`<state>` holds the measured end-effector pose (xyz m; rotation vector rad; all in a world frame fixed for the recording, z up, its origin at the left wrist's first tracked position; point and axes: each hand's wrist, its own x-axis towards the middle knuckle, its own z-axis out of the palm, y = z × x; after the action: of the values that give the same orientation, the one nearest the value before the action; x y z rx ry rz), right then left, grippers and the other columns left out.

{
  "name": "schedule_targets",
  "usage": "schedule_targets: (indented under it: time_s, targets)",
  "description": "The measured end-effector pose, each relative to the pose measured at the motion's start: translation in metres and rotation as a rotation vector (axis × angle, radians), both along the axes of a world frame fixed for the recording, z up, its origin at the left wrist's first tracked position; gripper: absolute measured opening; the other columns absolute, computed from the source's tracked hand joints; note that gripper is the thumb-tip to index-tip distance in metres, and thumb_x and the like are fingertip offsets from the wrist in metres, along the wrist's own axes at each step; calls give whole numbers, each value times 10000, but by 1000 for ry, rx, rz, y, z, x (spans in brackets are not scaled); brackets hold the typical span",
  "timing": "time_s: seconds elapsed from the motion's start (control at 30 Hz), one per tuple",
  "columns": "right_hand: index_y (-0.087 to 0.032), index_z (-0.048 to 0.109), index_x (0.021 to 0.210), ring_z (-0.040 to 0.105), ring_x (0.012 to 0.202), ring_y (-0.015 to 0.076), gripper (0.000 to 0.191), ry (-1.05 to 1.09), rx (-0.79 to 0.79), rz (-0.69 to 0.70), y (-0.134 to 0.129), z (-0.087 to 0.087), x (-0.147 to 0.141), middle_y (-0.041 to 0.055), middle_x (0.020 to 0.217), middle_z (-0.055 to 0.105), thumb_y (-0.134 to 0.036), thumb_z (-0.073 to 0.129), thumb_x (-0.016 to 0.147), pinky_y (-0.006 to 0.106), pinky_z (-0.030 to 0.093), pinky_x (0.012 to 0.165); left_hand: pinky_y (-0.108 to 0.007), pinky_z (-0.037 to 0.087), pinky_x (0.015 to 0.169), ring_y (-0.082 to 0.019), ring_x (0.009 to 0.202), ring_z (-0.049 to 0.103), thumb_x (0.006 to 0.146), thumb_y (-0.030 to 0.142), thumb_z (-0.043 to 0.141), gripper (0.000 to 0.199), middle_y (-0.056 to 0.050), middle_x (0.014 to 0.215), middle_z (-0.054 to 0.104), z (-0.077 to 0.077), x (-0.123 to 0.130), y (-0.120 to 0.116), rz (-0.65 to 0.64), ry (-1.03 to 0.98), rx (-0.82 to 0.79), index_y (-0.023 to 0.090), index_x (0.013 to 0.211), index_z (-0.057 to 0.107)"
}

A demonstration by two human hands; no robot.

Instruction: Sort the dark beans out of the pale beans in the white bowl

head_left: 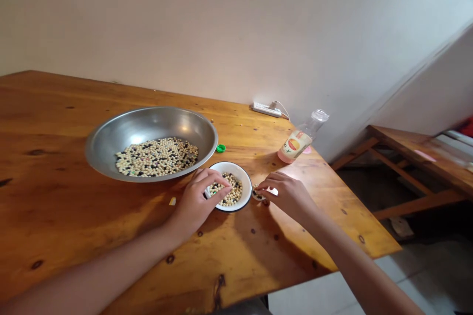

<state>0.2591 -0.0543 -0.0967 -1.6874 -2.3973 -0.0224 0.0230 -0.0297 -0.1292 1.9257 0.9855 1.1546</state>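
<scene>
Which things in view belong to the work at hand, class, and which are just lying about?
In use: left hand, right hand, white dish of beans, steel basin of beans.
Lying about: green bottle cap, plastic bottle, power strip.

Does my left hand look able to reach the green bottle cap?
Probably yes: the green bottle cap lies uncovered between the steel bowl and the white dish, close beyond the left hand, nothing in the way.
</scene>
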Motion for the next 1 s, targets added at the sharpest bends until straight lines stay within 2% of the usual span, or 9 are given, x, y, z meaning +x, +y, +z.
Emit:
schedule_targets:
  time_s: [0.6, 0.83, 1.0]
  targets:
    - [-255, 719, 804, 630, 692, 125, 131, -14, -64, 6, 5, 5, -7, -9, 775, 688, -240, 590, 823, 225, 391, 574, -288, 385, 869, -160, 912, 547, 830, 244, 585, 88, 1, 858, 585, 3, -1, -3, 11, -9, -32, 207, 767, 633]
    - [-270, 712, 828, 623, 639, 109, 129, 42, -41, -25, 0, 4, -7, -14, 782, 680, -288, 585, 836, 214, 401, 563, -297, 392, 864, -166, 904, 546, 830, 244, 587, 90, -6, 849, 590, 4, -1, -3, 7, -14, -36, 209, 766, 639]
    - [-269, 711, 828, 617, 634, 119, 141, 59, 5, 8, -6, 3, -8, 2, 772, 679, -347, 593, 832, 219, 394, 552, -308, 402, 864, -172, 906, 550, 832, 263, 582, 95, -12, 867, 590, 1, -1, -2, 8, 0, -26, 210, 779, 640]
